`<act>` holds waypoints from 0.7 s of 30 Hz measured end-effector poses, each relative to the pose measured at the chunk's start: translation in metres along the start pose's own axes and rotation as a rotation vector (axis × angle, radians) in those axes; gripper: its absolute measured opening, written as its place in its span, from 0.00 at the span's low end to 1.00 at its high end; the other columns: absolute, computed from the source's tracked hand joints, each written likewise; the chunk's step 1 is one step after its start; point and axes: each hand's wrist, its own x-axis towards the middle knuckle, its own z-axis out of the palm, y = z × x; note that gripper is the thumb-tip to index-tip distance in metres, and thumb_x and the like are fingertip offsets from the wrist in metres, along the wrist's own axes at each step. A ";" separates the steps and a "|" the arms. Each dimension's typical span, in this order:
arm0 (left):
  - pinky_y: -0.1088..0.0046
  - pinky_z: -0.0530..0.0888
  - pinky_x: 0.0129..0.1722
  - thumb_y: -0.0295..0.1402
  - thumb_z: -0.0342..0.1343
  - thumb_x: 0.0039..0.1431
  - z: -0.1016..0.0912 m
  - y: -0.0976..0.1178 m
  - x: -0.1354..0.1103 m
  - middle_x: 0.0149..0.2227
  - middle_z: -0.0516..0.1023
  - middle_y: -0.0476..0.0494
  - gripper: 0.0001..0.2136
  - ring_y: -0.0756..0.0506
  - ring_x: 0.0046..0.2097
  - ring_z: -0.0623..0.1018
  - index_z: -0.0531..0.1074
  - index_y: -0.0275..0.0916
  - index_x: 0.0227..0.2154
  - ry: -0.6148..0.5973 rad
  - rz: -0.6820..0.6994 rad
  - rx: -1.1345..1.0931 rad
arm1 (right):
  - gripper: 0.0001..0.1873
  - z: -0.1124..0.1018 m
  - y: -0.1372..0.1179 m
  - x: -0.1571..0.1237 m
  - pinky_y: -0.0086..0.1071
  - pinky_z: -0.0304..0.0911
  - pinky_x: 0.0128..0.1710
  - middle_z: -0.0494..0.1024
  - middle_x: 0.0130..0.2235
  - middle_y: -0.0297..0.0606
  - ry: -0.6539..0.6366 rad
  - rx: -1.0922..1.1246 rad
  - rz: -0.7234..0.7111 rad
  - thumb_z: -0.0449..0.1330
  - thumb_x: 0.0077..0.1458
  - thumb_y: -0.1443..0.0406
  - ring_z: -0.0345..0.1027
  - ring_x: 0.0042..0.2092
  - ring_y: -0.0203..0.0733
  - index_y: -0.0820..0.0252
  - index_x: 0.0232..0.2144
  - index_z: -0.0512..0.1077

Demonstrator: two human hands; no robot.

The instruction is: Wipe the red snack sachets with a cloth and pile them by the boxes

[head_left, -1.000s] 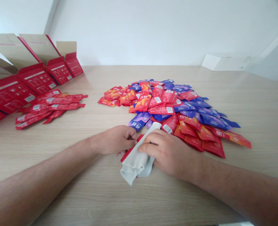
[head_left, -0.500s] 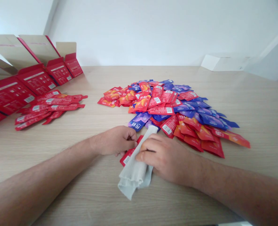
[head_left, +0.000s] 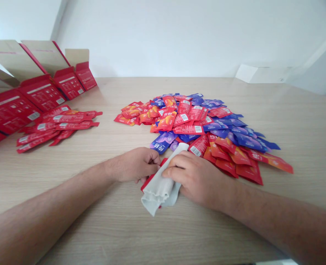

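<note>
My left hand (head_left: 139, 164) is closed at the left edge of a red sachet (head_left: 147, 183) lying on the table. Only a strip of that sachet shows, because a folded white cloth (head_left: 160, 186) covers most of it. My right hand (head_left: 197, 178) grips the cloth from the right, thumb and fingers pinched on its upper part. The cloth's far end reaches the near edge of a pile of red and orange sachets (head_left: 167, 120) mixed with blue-purple sachets (head_left: 247, 141).
Open red cardboard boxes (head_left: 43, 92) stand in a row at the left, flaps up. Before them lies a smaller heap of narrow red packets (head_left: 59, 125). A white box-like object (head_left: 258, 73) sits at the back right against the white wall (head_left: 163, 36).
My right hand has slid the cloth slightly up and away along the sachet. My left hand stays in place.
</note>
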 end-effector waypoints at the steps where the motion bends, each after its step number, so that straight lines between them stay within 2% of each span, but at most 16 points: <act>1: 0.79 0.69 0.17 0.39 0.55 0.59 0.000 0.000 0.000 0.21 0.72 0.56 0.06 0.50 0.22 0.74 0.70 0.42 0.33 0.001 0.003 0.001 | 0.14 0.000 0.000 0.000 0.44 0.66 0.51 0.77 0.45 0.43 0.005 -0.002 0.010 0.59 0.63 0.73 0.67 0.49 0.49 0.60 0.48 0.77; 6: 0.80 0.70 0.17 0.39 0.55 0.59 0.000 -0.001 0.000 0.22 0.73 0.55 0.07 0.50 0.22 0.75 0.70 0.42 0.33 0.007 -0.013 -0.007 | 0.12 -0.002 -0.001 0.001 0.42 0.67 0.48 0.77 0.44 0.43 -0.049 0.009 -0.062 0.59 0.65 0.70 0.67 0.48 0.49 0.61 0.48 0.78; 11: 0.80 0.69 0.17 0.40 0.56 0.59 0.001 -0.002 0.000 0.21 0.72 0.55 0.08 0.50 0.21 0.74 0.70 0.42 0.34 0.006 0.003 0.001 | 0.14 0.001 0.001 0.000 0.44 0.66 0.53 0.76 0.46 0.42 0.008 0.007 0.022 0.60 0.62 0.73 0.66 0.50 0.50 0.60 0.49 0.77; 16: 0.80 0.70 0.17 0.39 0.55 0.59 0.001 -0.001 0.001 0.22 0.72 0.56 0.06 0.50 0.22 0.75 0.70 0.42 0.33 0.006 -0.008 0.018 | 0.12 0.000 0.001 0.000 0.43 0.67 0.49 0.77 0.45 0.44 -0.042 0.009 -0.069 0.59 0.64 0.70 0.67 0.48 0.49 0.61 0.49 0.78; 21: 0.80 0.69 0.17 0.39 0.54 0.61 0.001 -0.001 0.000 0.21 0.73 0.56 0.07 0.50 0.22 0.75 0.70 0.42 0.33 0.000 0.018 0.021 | 0.14 0.002 0.002 0.000 0.44 0.65 0.52 0.77 0.46 0.43 0.017 0.012 0.029 0.60 0.61 0.73 0.66 0.49 0.49 0.61 0.49 0.77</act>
